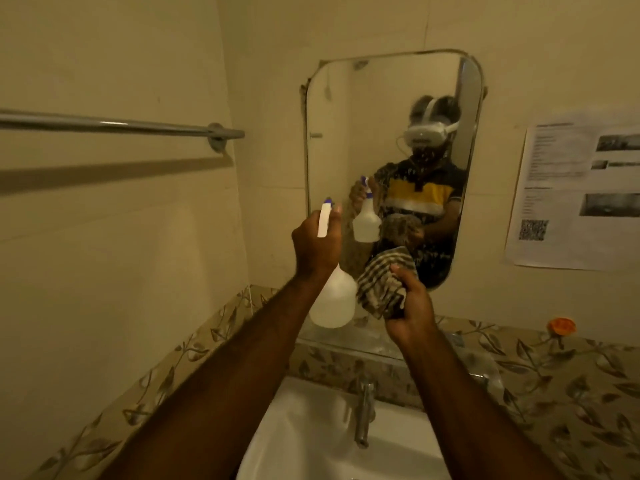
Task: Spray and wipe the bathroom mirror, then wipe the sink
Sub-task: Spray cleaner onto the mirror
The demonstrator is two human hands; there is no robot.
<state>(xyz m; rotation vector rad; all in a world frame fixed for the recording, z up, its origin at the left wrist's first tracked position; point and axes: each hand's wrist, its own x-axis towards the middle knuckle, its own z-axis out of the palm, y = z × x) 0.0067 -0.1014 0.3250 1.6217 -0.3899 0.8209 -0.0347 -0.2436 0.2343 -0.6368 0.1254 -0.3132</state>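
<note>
The rounded wall mirror (346, 150) hangs straight ahead, its lower middle speckled with droplets. My left hand (313, 247) grips a white spray bottle (334, 299) by the neck, its nozzle with a purple tip pointing at the glass. Just to the right, my right hand (410, 306) holds a bunched checked cloth (382, 282) below the mirror's bottom edge. The white sink (304, 434) lies under both arms, with a chrome tap (363, 414) at its back.
A glass shelf (367, 341) runs under the mirror. A chrome towel rail (121, 128) juts from the left wall. A printed paper sheet (575, 195) is stuck on the wall at right. An orange object (561, 326) sits on the leaf-patterned tile ledge (554, 375).
</note>
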